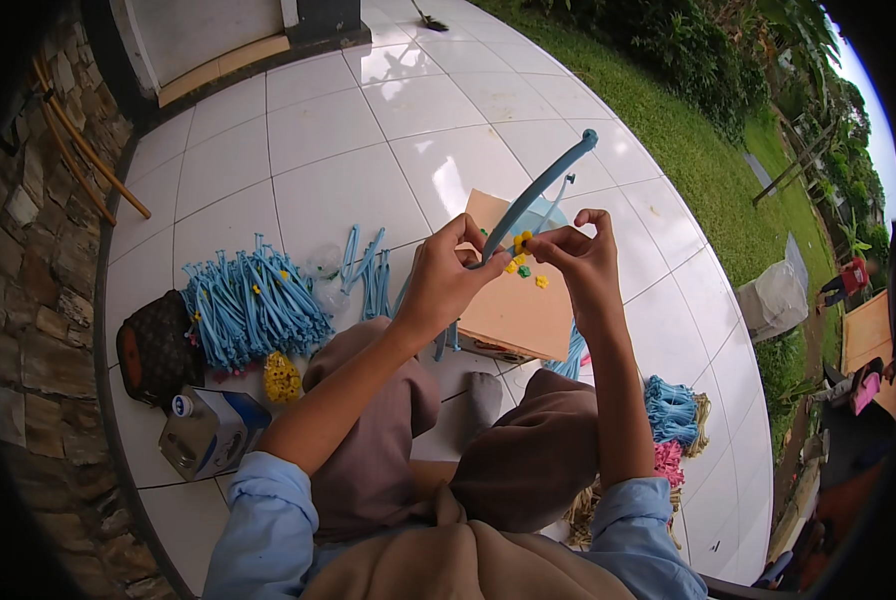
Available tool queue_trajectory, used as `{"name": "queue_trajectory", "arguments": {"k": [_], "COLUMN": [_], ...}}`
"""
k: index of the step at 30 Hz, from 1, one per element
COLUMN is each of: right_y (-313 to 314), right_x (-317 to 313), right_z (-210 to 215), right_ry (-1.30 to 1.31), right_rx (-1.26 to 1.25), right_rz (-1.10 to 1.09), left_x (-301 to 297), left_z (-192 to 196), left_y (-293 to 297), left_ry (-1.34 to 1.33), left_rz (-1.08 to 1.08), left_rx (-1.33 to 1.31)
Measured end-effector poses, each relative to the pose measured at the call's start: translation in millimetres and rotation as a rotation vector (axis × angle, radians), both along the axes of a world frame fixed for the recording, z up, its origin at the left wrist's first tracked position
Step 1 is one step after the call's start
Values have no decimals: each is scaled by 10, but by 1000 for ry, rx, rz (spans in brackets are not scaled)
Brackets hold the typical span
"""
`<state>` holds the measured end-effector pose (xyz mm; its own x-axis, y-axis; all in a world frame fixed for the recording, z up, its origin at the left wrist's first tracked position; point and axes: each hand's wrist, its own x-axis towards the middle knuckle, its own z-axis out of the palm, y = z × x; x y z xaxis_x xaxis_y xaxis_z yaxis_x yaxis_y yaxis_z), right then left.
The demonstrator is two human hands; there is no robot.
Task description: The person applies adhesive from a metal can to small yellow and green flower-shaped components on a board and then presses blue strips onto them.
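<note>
My left hand (444, 272) is closed around a light blue band (540, 188) that looks like a soft strap with a knobbed end. The band slants up and to the right from my fingers. Between the fingertips of my right hand (582, 258) is a small yellow flower (523, 242), held against the band. Below both hands lies a tan cardboard sheet (516, 318) on a box. Several loose flowers, yellow (542, 282) and green (524, 271), rest on it. Behind the band, partly hidden, is a pale blue round dish (550, 212).
At left a large pile of blue bands (253, 310) sits beside a brown patterned bag (156, 348), a bag of yellow flowers (282, 378) and a jug-like container (208, 435). More blue bundles (672, 408) and pink ones (668, 462) lie at right. White tiles (318, 130) surround me.
</note>
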<state>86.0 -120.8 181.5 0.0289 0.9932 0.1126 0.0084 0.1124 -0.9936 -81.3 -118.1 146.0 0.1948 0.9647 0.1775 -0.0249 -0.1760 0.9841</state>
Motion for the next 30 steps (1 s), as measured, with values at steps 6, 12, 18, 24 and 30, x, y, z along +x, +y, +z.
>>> {"name": "queue_trajectory", "arguments": {"k": [6, 12, 18, 24, 30], "right_y": [-13, 9, 49, 7, 45], "right_x": [-30, -53, -43, -199, -242], "right_z": [-6, -37, -88, -63, -64], "right_ry": [-5, -48, -97, -26, -54], "right_rx": [44, 109, 115, 117, 193], "right_rz": [-14, -38, -124, -65, -79], "left_x": [4, 33, -17, -3, 62], "left_z": [33, 2, 34, 38, -25], "left_y": [-18, -10, -1, 16, 16], "left_ry": [-53, -131, -140, -77, -94], "left_rz": [-5, 12, 19, 73, 149], "left_rx": [-11, 79, -5, -37, 1]}}
